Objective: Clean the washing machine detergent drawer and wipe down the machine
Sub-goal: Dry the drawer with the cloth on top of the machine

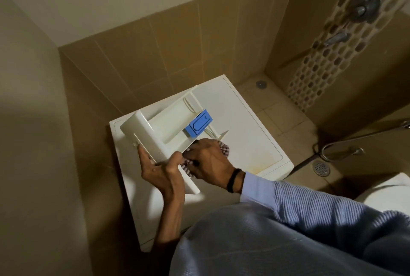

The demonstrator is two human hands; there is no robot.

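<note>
Pale-blue ribbed sleeve [310,204] fills the foreground of my remote feed, a black wristband [234,180] at its cuff. On my screen the left hand [159,169] grips the front panel of the white plastic detergent drawer [168,125], thumb and fingers curled round its edge, holding it tilted over the top of the white washing machine [244,120]. The right hand [208,160] bunches a striped cloth [225,148] in curled fingers against the drawer's near side, just beside its blue rectangular insert [199,123]. Tan wall tiles [177,43] stand behind the machine.
</note>
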